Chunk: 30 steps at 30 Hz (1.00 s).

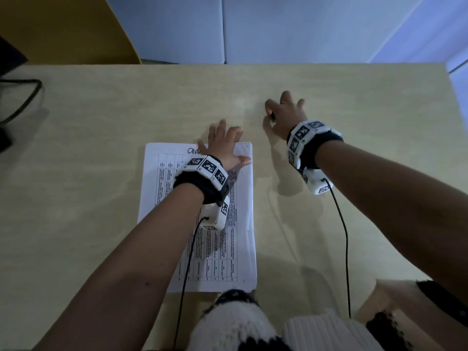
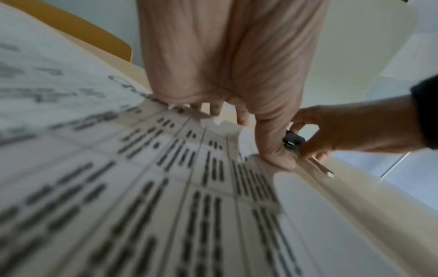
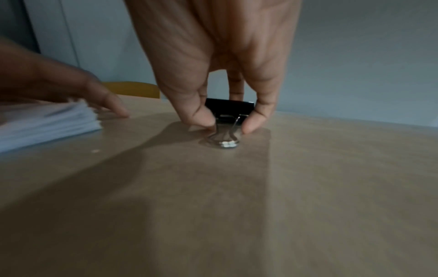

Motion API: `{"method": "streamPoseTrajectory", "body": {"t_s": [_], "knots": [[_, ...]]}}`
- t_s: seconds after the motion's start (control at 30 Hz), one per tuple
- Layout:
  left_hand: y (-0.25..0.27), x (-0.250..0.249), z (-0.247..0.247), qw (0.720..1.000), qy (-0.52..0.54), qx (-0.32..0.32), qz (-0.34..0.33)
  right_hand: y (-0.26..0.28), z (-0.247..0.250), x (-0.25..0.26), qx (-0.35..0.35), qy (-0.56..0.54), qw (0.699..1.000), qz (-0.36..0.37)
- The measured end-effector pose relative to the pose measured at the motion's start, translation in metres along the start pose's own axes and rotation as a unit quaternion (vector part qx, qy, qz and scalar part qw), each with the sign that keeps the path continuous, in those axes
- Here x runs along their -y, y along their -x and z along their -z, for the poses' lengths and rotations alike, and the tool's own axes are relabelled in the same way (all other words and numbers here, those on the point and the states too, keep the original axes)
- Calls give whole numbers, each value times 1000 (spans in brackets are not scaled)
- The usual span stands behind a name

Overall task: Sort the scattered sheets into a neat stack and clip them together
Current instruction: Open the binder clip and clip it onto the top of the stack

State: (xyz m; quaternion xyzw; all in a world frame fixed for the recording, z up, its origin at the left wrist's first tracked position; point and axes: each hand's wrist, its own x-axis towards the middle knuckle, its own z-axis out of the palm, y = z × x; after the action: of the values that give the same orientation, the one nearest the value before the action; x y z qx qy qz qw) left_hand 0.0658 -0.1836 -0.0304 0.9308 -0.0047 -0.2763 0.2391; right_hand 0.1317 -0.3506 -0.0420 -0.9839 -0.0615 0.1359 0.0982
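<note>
A neat stack of white printed sheets (image 1: 222,249) lies on the table in front of me, its side showing as a thick pile (image 3: 47,123) in the right wrist view. My left hand (image 1: 222,145) rests flat on the stack's top edge, fingers spread and straight (image 2: 275,155). A black binder clip (image 3: 228,112) with silver wire handles sits on the bare table to the right of the stack's top. My right hand (image 1: 283,115) pinches it between thumb and fingers at table level. The clip (image 2: 292,140) also shows past my left thumb.
The light wooden table (image 1: 101,148) stretches left and right of the stack. A black cable (image 1: 22,102) and a dark object sit at the far left edge. A yellow chair (image 1: 63,29) stands beyond the table. Wrist cables trail toward my lap.
</note>
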Motion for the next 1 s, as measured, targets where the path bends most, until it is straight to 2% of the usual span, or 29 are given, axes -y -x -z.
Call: {"method": "streamPoseTrajectory", "body": {"t_s": [0.1,0.2,0.3,0.43,0.53,0.63,0.7,0.8,0.9,1.0], "knots": [[5,0,13,999,48,-18,-1,24,-1,1,-26,-87,996,-17],[20,-5,27,982,176,-69,-5,53,6,7,-69,-209,974,-46],[43,-17,32,942,330,-63,-17,84,19,26,-89,-313,945,-2],[71,-23,32,871,491,25,-21,124,31,59,-93,-388,913,82],[86,-16,33,847,529,36,-43,143,29,74,-108,-407,902,97],[101,-6,34,847,528,11,-62,154,29,85,-129,-439,886,76],[110,0,34,846,527,17,-79,161,29,92,-136,-457,876,73],[120,7,33,834,543,25,-100,171,30,104,-135,-453,878,71],[126,14,34,826,553,-18,-110,177,27,113,-155,-448,879,52],[129,19,35,807,579,-60,-95,183,18,118,-173,-405,895,63]]}}
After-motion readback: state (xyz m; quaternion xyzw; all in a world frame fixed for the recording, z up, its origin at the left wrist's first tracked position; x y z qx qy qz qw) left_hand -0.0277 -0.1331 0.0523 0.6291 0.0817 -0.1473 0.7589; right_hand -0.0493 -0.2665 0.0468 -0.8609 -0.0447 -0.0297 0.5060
